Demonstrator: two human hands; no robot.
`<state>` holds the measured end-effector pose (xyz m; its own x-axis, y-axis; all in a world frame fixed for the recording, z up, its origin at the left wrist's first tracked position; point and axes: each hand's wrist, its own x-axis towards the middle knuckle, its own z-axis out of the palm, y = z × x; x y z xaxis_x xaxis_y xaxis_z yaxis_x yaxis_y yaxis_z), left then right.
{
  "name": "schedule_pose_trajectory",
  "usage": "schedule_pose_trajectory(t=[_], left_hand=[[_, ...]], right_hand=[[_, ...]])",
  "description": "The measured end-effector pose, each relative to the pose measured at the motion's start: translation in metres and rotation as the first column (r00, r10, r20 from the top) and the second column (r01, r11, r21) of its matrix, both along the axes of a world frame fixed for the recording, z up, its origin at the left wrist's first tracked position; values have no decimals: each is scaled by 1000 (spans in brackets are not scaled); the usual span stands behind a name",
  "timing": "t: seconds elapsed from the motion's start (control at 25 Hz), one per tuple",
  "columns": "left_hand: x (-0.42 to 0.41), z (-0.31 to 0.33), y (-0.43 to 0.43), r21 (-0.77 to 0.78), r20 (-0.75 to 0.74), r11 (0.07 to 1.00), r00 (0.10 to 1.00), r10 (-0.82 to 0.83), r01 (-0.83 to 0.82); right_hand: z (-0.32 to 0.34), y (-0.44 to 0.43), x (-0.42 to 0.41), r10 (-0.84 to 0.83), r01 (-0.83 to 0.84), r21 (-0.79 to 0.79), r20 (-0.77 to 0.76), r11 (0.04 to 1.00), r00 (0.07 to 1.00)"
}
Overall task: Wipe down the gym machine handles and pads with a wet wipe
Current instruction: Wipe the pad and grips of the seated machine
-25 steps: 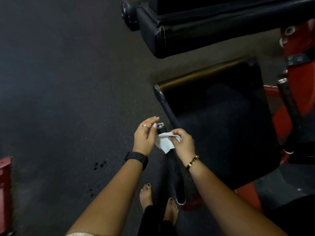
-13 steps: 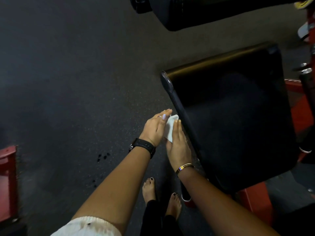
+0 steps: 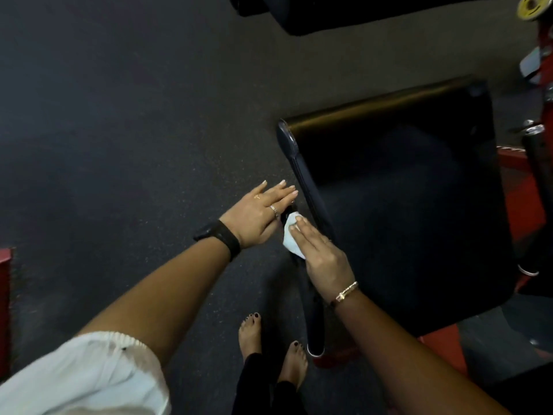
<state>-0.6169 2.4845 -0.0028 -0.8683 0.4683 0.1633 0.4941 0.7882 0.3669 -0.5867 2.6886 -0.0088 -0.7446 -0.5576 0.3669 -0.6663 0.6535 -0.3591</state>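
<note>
A black handle bar [image 3: 314, 322] runs along the left side of the black seat pad [image 3: 419, 211]. A white wet wipe [image 3: 291, 238] is draped over the handle's upper end. My right hand [image 3: 321, 256] lies flat on the wipe, pressing it against the handle, fingers straight. My left hand [image 3: 263, 214] is on the handle's other side with fingers spread and extended, its palm against the bar's tip; it holds nothing. A second black pad [image 3: 374, 13] hangs at the top. Another black handle [image 3: 535, 187] stands at the right edge.
Red machine frame parts [image 3: 520, 205] sit under and right of the seat. A red object [image 3: 4, 310] is at the left edge. My bare feet [image 3: 275, 351] stand on the dark rubber floor [image 3: 119, 130] just left of the handle's lower end.
The view has shifted closer and to the right. My right hand went from pinching the wipe to laying flat on it, and my left hand opened out beside the handle tip.
</note>
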Motion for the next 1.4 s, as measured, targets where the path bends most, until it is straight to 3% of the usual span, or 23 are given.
schedule_pose_trajectory(t=[0.08, 0.16, 0.4, 0.6, 0.88, 1.04, 1.16, 1.32, 1.4], left_hand=[[-15, 3, -12, -187, -50, 972, 987, -153, 141], [-20, 5, -15, -262, -46, 949, 980, -196, 177], [-10, 4, -13, -316, 13, 937, 988, -156, 152], [-9, 11, -11, -313, 20, 944, 994, -107, 108], [1, 21, -4, -406, 89, 911, 995, -38, 71], [0, 25, 2, -471, 107, 882, 994, 25, 28], [10, 17, 9, -476, 57, 879, 997, 53, -19], [21, 9, 11, -532, -57, 846, 998, -27, -8], [17, 11, 8, -549, -78, 836, 995, -66, 13]], right_hand=[[5, -8, -17, -29, 29, 7, 18, 1000, 999], [6, -19, -24, -35, 34, 25, 39, 999, 999], [12, 17, 8, 173, -161, 128, -90, 979, 981], [13, -14, -22, 227, -182, 261, -157, 948, 961], [12, 21, 14, 492, -389, 396, -201, 832, 847], [15, -12, -31, 394, -274, 410, -244, 870, 886], [3, -2, -8, 324, -237, 383, -183, 893, 928], [3, 30, 35, 283, -264, 222, -58, 939, 957], [10, 24, 25, 155, -154, 87, -5, 984, 988]])
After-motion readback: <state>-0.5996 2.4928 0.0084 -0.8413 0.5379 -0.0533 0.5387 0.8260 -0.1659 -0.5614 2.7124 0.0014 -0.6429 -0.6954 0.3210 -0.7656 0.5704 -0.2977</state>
